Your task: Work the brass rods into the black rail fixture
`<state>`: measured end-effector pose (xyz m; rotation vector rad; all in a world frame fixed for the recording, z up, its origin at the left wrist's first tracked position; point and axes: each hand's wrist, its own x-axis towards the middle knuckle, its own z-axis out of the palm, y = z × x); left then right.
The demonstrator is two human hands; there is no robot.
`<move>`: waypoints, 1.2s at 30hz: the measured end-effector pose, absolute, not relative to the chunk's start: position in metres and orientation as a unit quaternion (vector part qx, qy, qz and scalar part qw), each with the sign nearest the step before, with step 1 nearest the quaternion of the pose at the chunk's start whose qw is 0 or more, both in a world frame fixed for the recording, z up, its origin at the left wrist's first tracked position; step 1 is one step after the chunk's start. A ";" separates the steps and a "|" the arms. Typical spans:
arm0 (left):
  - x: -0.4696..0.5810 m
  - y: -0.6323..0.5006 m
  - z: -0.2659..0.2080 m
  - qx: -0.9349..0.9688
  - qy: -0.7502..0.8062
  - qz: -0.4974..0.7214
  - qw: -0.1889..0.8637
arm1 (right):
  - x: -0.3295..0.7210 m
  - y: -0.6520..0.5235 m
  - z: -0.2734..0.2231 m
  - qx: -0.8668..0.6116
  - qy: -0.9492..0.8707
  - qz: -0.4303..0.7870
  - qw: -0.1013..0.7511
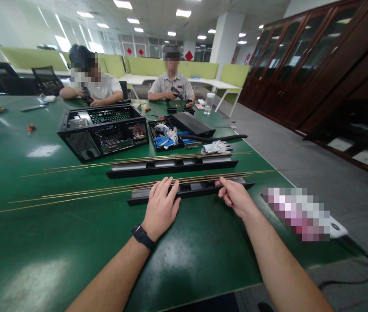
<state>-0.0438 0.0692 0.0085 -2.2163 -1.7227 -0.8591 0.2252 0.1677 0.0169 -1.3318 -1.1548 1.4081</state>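
Two hands rest on the long black plastic rail (190,190) lying near me on the green desk (41,234). My left hand (160,208) presses flat, fingers spread; my right hand (236,198) pinches its edge. It looks light, stiff; thin brass rods (83,193) roll easily.

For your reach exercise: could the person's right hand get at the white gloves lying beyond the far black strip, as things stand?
Probably yes: the right hand rests on the near black strip, and only low strips and thin brass rods separate it from the white gloves.
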 end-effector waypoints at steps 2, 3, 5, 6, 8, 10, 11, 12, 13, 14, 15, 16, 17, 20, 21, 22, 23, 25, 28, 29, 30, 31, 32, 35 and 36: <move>-0.044 0.069 0.011 -0.751 -0.585 -0.289 0.100 | 0.224 0.167 0.017 -0.535 -0.463 0.565 0.425; -0.044 0.069 0.012 -0.751 -0.587 -0.288 0.099 | 0.223 0.167 0.017 -0.536 -0.462 0.565 0.424; -0.043 0.068 0.014 -0.750 -0.589 -0.285 0.097 | 0.222 0.167 0.017 -0.538 -0.461 0.565 0.422; -0.043 0.068 0.014 -0.750 -0.590 -0.283 0.096 | 0.222 0.167 0.017 -0.539 -0.462 0.565 0.421; -0.043 0.068 0.016 -0.749 -0.592 -0.281 0.096 | 0.222 0.166 0.018 -0.540 -0.463 0.565 0.418; -0.044 0.067 0.017 -0.747 -0.594 -0.283 0.097 | 0.222 0.165 0.018 -0.540 -0.465 0.566 0.415; -0.044 0.067 0.018 -0.746 -0.595 -0.283 0.098 | 0.222 0.165 0.018 -0.542 -0.465 0.564 0.414; -0.044 0.067 0.018 -0.745 -0.596 -0.283 0.098 | 0.221 0.164 0.018 -0.544 -0.466 0.562 0.414; -0.044 0.067 0.019 -0.745 -0.597 -0.282 0.097 | 0.221 0.164 0.019 -0.546 -0.467 0.560 0.414; -0.044 0.067 0.019 -0.744 -0.598 -0.281 0.097 | 0.221 0.164 0.019 -0.548 -0.468 0.556 0.415; -0.044 0.067 0.019 -0.745 -0.597 -0.281 0.098 | 0.220 0.164 0.019 -0.549 -0.469 0.552 0.418; -0.044 0.066 0.020 -0.744 -0.597 -0.282 0.098 | 0.220 0.164 0.019 -0.549 -0.468 0.548 0.423; -0.044 0.066 0.020 -0.744 -0.597 -0.283 0.099 | 0.220 0.163 0.019 -0.549 -0.465 0.545 0.430; -0.044 0.066 0.020 -0.743 -0.599 -0.283 0.097 | 0.219 0.163 0.019 -0.558 -0.461 0.531 0.440; -0.044 0.066 0.020 -0.743 -0.599 -0.282 0.096 | 0.219 0.163 0.019 -0.564 -0.466 0.523 0.437; -0.044 0.066 0.020 -0.743 -0.599 -0.282 0.096 | 0.218 0.162 0.018 -0.570 -0.474 0.514 0.431; -0.044 0.066 0.020 -0.743 -0.599 -0.283 0.096 | 0.218 0.162 0.018 -0.575 -0.484 0.505 0.425; -0.044 0.066 0.021 -0.743 -0.599 -0.283 0.097 | 0.216 0.162 0.017 -0.580 -0.499 0.490 0.418; -0.044 0.066 0.021 -0.741 -0.600 -0.283 0.099 | 0.213 0.161 0.016 -0.579 -0.503 0.485 0.420; -0.044 0.066 0.022 -0.739 -0.603 -0.284 0.100 | 0.212 0.160 0.016 -0.577 -0.502 0.488 0.421; -0.045 0.066 0.022 -0.736 -0.606 -0.284 0.101 | 0.211 0.159 0.016 -0.576 -0.502 0.490 0.419; -0.045 0.065 0.022 -0.731 -0.611 -0.286 0.101 | 0.210 0.158 0.017 -0.575 -0.503 0.493 0.417; -0.046 0.065 0.022 -0.726 -0.616 -0.287 0.102 | 0.209 0.157 0.017 -0.573 -0.505 0.495 0.414; -0.048 0.064 0.022 -0.709 -0.631 -0.296 0.105 | 0.206 0.154 0.019 -0.565 -0.514 0.507 0.398; -0.048 0.064 0.022 -0.705 -0.635 -0.298 0.106 | 0.206 0.154 0.019 -0.562 -0.518 0.512 0.392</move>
